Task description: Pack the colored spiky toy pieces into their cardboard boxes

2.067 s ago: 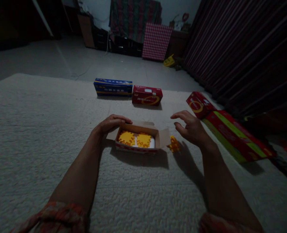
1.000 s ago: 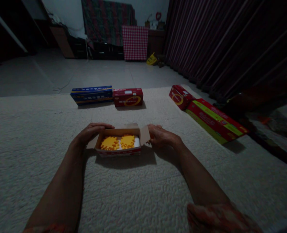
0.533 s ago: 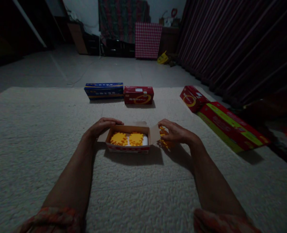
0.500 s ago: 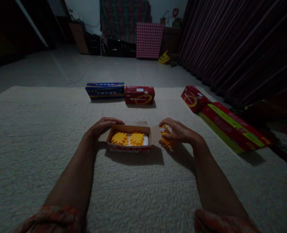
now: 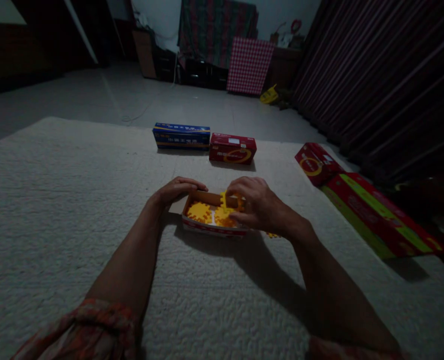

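Observation:
An open cardboard box rests on the pale quilted mat, with yellow toothed pieces and something white inside. My left hand lies against the box's far left corner, its fingers wrapped over the edge. Above the right part of the box, my right hand grips a yellow toothed piece between thumb and fingers. Another yellow piece shows on the mat beneath my right wrist, mostly hidden.
Beyond the open box stand a blue box and a red box, side by side. To the right are another red box and a long red and green box. A dark curtain hangs at the right.
My right hand has moved left from beside the box to above it, carrying a yellow piece. My left hand remains at the box's left corner. The camera view has shifted.

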A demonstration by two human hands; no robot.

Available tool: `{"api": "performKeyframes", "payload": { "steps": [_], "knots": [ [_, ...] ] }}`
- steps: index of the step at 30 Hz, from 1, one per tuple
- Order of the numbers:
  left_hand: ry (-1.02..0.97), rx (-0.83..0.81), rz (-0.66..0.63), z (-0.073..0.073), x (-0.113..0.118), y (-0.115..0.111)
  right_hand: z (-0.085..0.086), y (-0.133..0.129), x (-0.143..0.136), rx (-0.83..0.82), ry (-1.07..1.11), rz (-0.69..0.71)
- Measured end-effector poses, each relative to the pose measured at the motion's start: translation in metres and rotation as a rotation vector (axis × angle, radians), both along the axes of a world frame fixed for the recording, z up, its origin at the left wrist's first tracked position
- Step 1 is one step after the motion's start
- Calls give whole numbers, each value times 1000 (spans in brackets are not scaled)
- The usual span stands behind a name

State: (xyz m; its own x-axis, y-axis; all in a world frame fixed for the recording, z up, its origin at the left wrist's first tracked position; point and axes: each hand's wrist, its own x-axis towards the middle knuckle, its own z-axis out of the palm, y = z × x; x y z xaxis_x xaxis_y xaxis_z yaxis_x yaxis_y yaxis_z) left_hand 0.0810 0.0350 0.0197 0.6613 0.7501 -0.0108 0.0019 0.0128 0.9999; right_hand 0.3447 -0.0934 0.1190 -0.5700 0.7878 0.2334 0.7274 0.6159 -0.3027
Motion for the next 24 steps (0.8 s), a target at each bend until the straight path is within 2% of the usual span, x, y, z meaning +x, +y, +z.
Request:
{"api": "performKeyframes", "payload": {
  "steps": [4,7,13,24],
  "knots": [
    [-6,-20,3,1,1,-1,-6,9,-4,-109,-115,82],
    [-14,-48,4,0,2,-2,-8,10,0,-159,-162,84],
    [-21,-52,10,0,2,-2,-14,10,1,-137,-163,51],
    [11,-49,13,1,2,-2,-11,8,-3,-127,-189,-18]
  ]
}}
